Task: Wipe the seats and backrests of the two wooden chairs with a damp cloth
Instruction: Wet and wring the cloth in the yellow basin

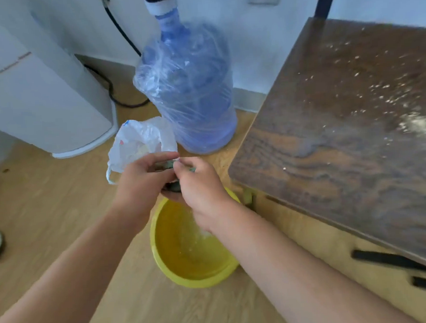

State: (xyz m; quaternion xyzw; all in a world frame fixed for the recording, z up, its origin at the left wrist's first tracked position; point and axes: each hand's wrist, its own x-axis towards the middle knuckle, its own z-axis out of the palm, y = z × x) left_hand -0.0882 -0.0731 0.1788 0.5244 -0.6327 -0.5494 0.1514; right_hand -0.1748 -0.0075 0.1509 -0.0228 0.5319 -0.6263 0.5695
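both hands are up over a yellow basin (188, 273) on the floor (61, 206), wringing or bunching a small dark greenish cloth (169, 165). the left hand (144, 182) has its fingers (164, 156) clenched round the cloth from the left, thumb side up. the right hand (201, 189) has its fingers (182, 163) pinched on the same cloth from the right, so the two sets of fingers are touching at the top. only bits of cloth show: a strip between the fingertips and a darker wad under them, below the palms. most of it is hidden inside the grip.

straight below the fingers is the basin, with some water in it and a bit of splash near the right wrist. just past the fingers, on the floor, sits a crumpled white plastic bag (137, 143), and beyond that a big blue water jug (191, 93) wrapped in clear plastic, with a pump cap on top. to the right of the fingers is a dark wood-grain table (341, 142) with pale crumbs or dust scattered over it. off to the left of the fingers there's a white appliance (43, 101) against the wall, with a black cable (109, 85) running down behind it. the picture's a bit blurry, so i can't tell the cloth's exact shape.
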